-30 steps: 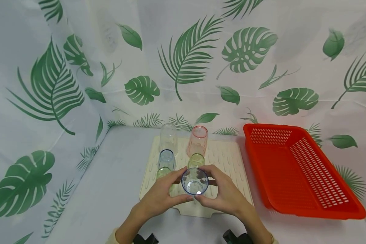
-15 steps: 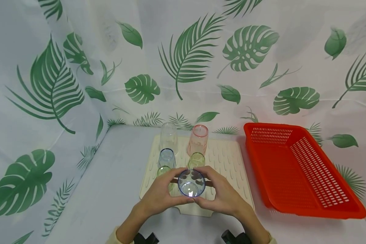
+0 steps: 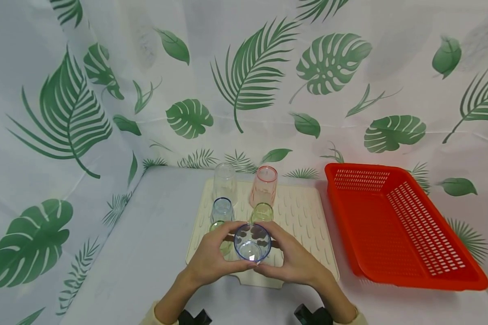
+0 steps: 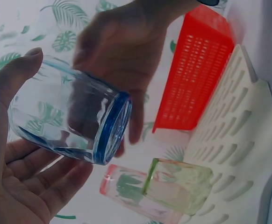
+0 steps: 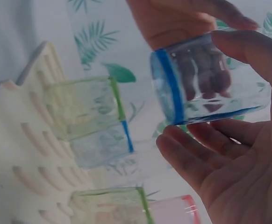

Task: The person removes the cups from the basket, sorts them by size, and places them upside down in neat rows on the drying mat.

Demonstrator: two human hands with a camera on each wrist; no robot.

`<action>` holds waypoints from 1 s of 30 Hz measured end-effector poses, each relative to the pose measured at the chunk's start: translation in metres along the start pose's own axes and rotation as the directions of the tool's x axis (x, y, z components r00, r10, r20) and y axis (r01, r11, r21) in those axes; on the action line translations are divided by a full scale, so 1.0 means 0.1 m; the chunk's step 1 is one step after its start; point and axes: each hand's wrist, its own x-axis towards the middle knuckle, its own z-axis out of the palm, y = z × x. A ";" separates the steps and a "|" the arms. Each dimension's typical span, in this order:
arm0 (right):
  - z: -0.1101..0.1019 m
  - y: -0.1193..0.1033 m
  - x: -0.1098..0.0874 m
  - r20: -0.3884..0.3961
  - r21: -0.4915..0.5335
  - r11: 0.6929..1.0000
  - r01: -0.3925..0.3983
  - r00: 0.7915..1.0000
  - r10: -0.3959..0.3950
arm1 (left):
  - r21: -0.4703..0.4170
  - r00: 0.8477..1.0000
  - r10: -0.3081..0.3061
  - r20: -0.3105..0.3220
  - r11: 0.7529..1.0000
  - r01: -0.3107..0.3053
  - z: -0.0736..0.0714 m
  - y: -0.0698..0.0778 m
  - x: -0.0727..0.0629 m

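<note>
A clear drinking glass with blue edging (image 3: 252,243) is held between both hands above the near part of a cream ribbed draining board (image 3: 301,216). My left hand (image 3: 209,259) grips its left side, thumb toward me and fingers around the far side. Opposite it, my right hand (image 3: 297,262) holds the right side the same way, the thumb tips meeting at the near edge. In the left wrist view the thick blue band of the glass (image 4: 111,128) faces the board. Behind the hands stand a yellow-green glass (image 3: 262,211) and a partly hidden green glass (image 3: 225,247).
Farther back on the board are a blue-rimmed glass (image 3: 222,211), a tall clear glass (image 3: 225,183) and a tall pink glass (image 3: 263,187). A red plastic basket (image 3: 359,167) sits to the right. Leaf-printed cloth (image 3: 244,81) hangs behind the white table (image 3: 118,266).
Both hands have shifted the blue-edged glass slightly left, and its tilt has changed a little. The standing glasses and the basket have stayed put.
</note>
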 end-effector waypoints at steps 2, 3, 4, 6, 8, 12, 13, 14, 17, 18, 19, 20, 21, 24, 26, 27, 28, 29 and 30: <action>0.04 0.05 0.02 0.024 0.033 0.999 -0.020 1.000 0.019 | -0.003 1.000 0.012 -0.007 1.000 -0.012 0.00 0.00 0.00; 0.06 0.07 0.03 0.033 0.042 0.999 -0.031 0.999 0.030 | -0.007 1.000 0.015 -0.009 1.000 -0.015 -0.01 0.00 0.00; 0.08 0.09 0.05 0.043 0.048 0.998 -0.040 0.998 0.038 | -0.008 1.000 0.015 -0.011 1.000 -0.015 -0.01 0.00 0.00; 0.12 0.13 0.06 0.059 0.050 0.998 -0.034 0.998 0.031 | -0.014 1.000 0.014 -0.011 1.000 -0.014 -0.01 0.00 0.00; 0.14 0.17 0.07 0.066 0.044 0.999 -0.031 0.997 0.028 | -0.019 1.000 0.007 -0.008 1.000 -0.008 -0.02 0.01 0.00; 0.12 0.21 0.07 0.058 0.044 0.999 -0.003 0.998 0.001 | -0.012 1.000 0.007 -0.009 1.000 -0.008 -0.05 0.00 0.00; 0.10 0.21 0.06 0.052 0.047 0.999 0.001 0.999 -0.003 | -0.005 1.000 0.012 -0.013 1.000 -0.012 -0.06 0.00 0.00; 0.08 0.22 0.05 0.045 0.052 0.999 0.004 0.999 -0.007 | 0.000 1.000 0.013 -0.016 1.000 -0.013 -0.07 0.00 0.00; -0.01 0.23 0.03 0.018 0.066 0.998 0.020 1.000 -0.021 | 0.011 1.000 0.001 -0.022 1.000 0.000 -0.11 -0.01 -0.01; -0.05 0.23 0.02 0.007 0.071 0.997 0.026 1.000 -0.027 | 0.009 1.000 -0.005 -0.021 1.000 0.005 -0.12 -0.02 -0.01; -0.08 0.23 0.01 -0.002 0.084 0.996 0.029 1.000 -0.029 | 0.007 1.000 -0.013 -0.018 1.000 0.013 -0.13 -0.02 -0.01; -0.11 0.22 0.00 -0.011 0.098 0.995 0.035 0.999 -0.034 | 0.003 1.000 -0.025 -0.012 1.000 0.025 -0.13 -0.03 -0.01; -0.14 0.22 0.00 -0.021 0.111 0.993 0.045 0.999 -0.043 | 0.003 0.999 -0.034 -0.006 0.999 0.034 -0.14 -0.03 -0.01; -0.21 0.20 -0.01 -0.048 0.162 0.984 0.075 0.997 -0.068 | 0.007 0.998 -0.060 0.020 0.998 0.059 -0.14 -0.03 0.00; -0.25 0.19 -0.02 -0.067 0.195 0.976 0.095 0.994 -0.084 | 0.006 0.996 -0.083 0.040 0.997 0.083 -0.13 -0.02 0.00; -0.26 0.18 -0.03 -0.077 0.215 0.971 0.101 0.993 -0.087 | 0.006 0.994 -0.096 0.052 0.995 0.096 -0.13 -0.02 0.00; -0.27 0.18 -0.03 -0.085 0.238 0.965 0.113 0.992 -0.096 | 0.006 0.992 -0.111 0.064 0.994 0.111 -0.12 -0.01 0.00; -0.27 0.18 -0.03 -0.091 0.267 0.956 0.123 0.991 -0.103 | 0.004 0.989 -0.124 0.076 0.992 0.124 -0.12 -0.01 0.00; -0.28 0.19 -0.03 -0.098 0.297 0.945 0.138 0.989 -0.113 | 0.005 0.987 -0.136 0.087 0.991 0.136 -0.11 0.00 0.00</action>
